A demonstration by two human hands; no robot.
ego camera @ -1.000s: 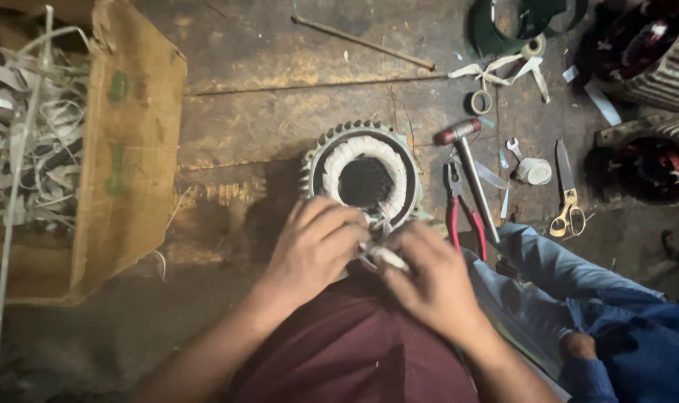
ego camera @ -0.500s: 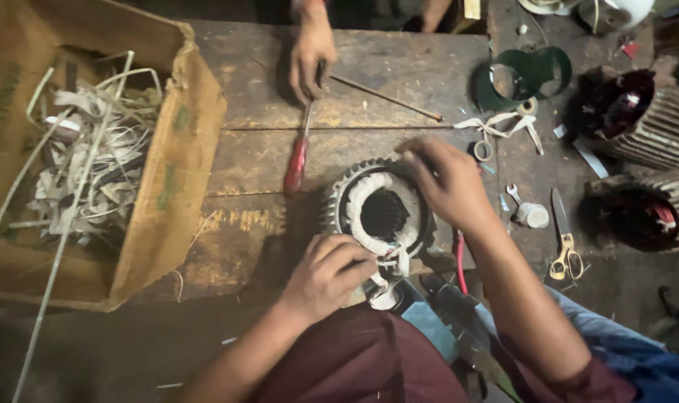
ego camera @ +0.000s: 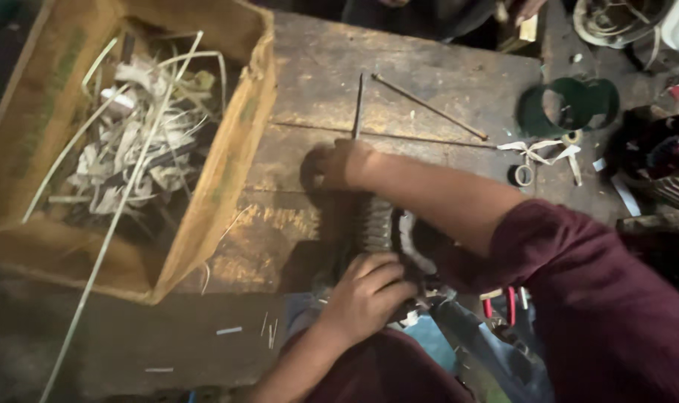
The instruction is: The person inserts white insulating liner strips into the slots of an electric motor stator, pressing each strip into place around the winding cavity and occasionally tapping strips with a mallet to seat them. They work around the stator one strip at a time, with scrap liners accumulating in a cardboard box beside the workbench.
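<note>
The ribbed motor stator [ego camera: 380,224] lies on its side on the wooden workbench [ego camera: 429,89], under the left hand [ego camera: 365,298], whose fingers curl over its near end and grasp it. The right hand [ego camera: 339,166] reaches across past the stator's far side, fingers clenched around the handle of a screwdriver [ego camera: 358,104] whose shaft points away beyond the knuckles. Left of both hands a cardboard box [ego camera: 227,164] holds pale strips, and right of the screwdriver tip lies a thin metal rod [ego camera: 429,107].
</note>
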